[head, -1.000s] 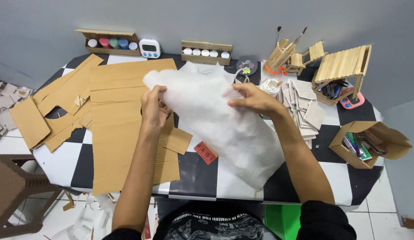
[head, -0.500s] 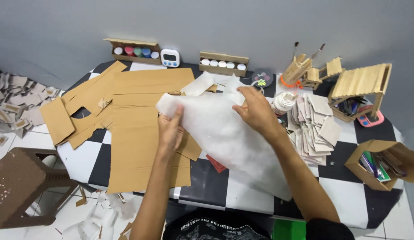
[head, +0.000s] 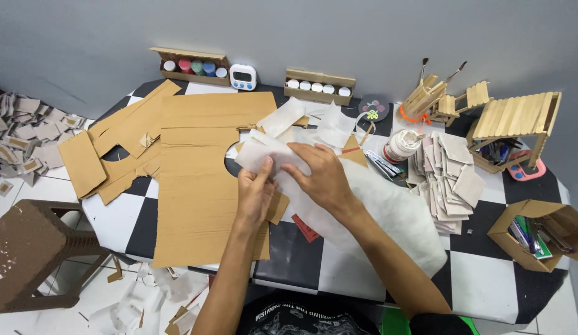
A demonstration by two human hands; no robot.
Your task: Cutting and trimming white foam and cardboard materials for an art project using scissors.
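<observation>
Checkered counter (head: 363,273), partly hidden under big cardboard sheet (head: 202,186). White sheet (head: 388,211) spread mid-counter, far corner under both hands, lower now than a moment ago. Left hand (head: 255,192): fingers clamped on sheet edge. Right hand (head: 320,177): fingers pressed flat together on top; grip underneath hidden.

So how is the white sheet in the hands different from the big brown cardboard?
The thin white sheet is soft and crumpled, gripped by both hands; the large flat brown cardboard sheet is stiff, lies flat and has a round hole cut in its edge. Both rest on the checkered table.
</observation>
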